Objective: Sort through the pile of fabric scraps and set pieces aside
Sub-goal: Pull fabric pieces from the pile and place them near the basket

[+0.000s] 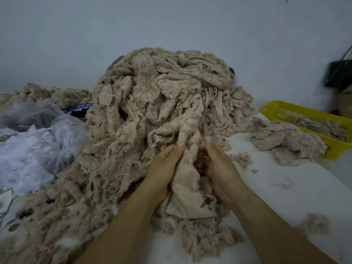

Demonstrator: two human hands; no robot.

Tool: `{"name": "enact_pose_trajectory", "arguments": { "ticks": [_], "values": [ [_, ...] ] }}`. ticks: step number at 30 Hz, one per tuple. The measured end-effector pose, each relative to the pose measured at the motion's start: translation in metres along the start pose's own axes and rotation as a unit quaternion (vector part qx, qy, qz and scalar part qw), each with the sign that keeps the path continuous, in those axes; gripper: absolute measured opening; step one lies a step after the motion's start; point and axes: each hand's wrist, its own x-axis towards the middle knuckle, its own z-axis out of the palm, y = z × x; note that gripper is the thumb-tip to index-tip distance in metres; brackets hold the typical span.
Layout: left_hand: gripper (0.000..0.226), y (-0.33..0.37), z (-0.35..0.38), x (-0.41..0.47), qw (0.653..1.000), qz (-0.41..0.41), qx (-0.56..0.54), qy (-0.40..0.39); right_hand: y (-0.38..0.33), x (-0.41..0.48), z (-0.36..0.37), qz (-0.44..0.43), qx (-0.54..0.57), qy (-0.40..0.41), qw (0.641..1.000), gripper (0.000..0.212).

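Observation:
A tall pile of beige fuzzy fabric scraps (pixel 163 96) fills the middle of the white table. At its near foot, my left hand (pixel 163 168) and my right hand (pixel 219 164) both grip one beige scrap (pixel 187 189), thumbs up, with the piece's smooth backing hanging down between my wrists. The scrap's upper end still runs into the pile. A smaller heap of set-aside scraps (pixel 285 141) lies to the right, partly spilling from a yellow basket (pixel 335 145).
Clear plastic bags with white scraps (pixel 32 141) sit at the left. More beige scraps (pixel 43 94) lie at the back left. Loose fluff (pixel 316 223) dots the table (pixel 285 187) at the right. A dark bag (pixel 339 73) hangs on the wall at far right.

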Motion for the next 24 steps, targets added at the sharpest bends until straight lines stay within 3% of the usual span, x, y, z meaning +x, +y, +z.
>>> {"name": "enact_pose_trajectory", "arguments": {
  "ticks": [1,4,6,11,14,16,17,21,24],
  "values": [
    [0.032,0.0,0.001,-0.001,1.0,0.007,0.013,-0.006,0.001,-0.002,0.001,0.0,-0.024,-0.015,1.0,0.063],
    [0.027,-0.001,0.002,-0.003,0.998,0.021,0.049,-0.029,0.004,-0.002,0.0,-0.008,-0.103,-0.022,0.994,0.03],
    [0.025,-0.003,0.003,-0.003,0.996,0.028,0.068,-0.047,0.007,0.002,-0.005,-0.008,-0.14,-0.006,0.99,0.033],
    [0.024,-0.002,0.002,-0.002,0.995,0.055,0.081,-0.021,0.005,0.008,-0.009,-0.003,-0.103,0.022,0.994,0.04],
    [0.019,-0.003,0.003,-0.004,0.99,0.07,0.114,-0.044,0.007,0.008,-0.006,0.029,-0.088,0.008,0.996,0.025],
    [0.023,-0.005,0.005,-0.005,0.983,0.089,0.153,-0.055,0.01,0.006,-0.005,0.051,-0.1,-0.026,0.993,0.067],
    [0.028,-0.008,0.005,-0.005,0.977,0.099,0.176,-0.061,0.011,0.006,-0.005,0.06,-0.095,-0.027,0.993,0.074],
    [0.023,-0.01,0.005,-0.004,0.972,0.098,0.2,-0.078,0.007,0.007,-0.007,0.091,-0.095,0.008,0.991,0.032],
    [0.026,-0.008,0.006,-0.004,0.976,0.095,0.181,-0.074,0.007,0.01,-0.01,0.07,-0.109,0.048,0.99,0.035]
  ]
}}
